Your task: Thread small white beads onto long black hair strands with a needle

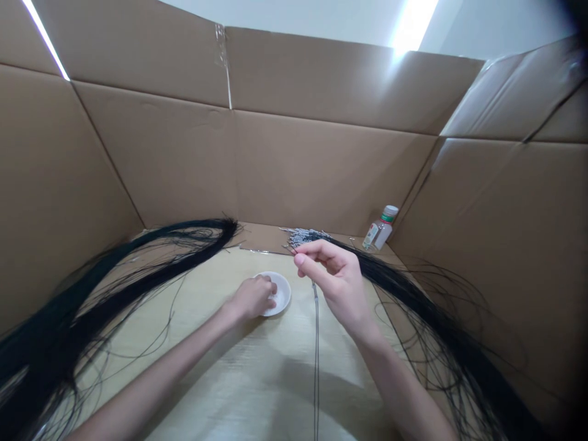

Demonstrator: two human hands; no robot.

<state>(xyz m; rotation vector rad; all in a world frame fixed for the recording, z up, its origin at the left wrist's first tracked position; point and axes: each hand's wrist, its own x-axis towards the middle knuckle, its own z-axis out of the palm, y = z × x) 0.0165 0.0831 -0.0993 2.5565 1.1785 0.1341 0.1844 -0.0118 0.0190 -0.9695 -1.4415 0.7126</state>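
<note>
My left hand point(260, 296) reaches into a small white dish point(285, 294), its fingertips curled down inside. Whatever it pinches there, if anything, is hidden. Held up beside the dish, my right hand point(333, 278) pinches a thin dark cord between thumb and forefinger. A short end of it sticks out left of the fingertips. Below this hand, two strands of the dark cord point(316, 355) run down toward the near edge of the view, with a small pale piece point(315, 298) near their top.
A thick bundle of black cords point(184, 260) lies at the left. Another black bundle point(413, 297), with silvery tips point(305, 236), stretches along the right. A clear bottle point(380, 229) leans at the back right corner. Tall cardboard walls point(321, 171) enclose the pale tabletop point(239, 373).
</note>
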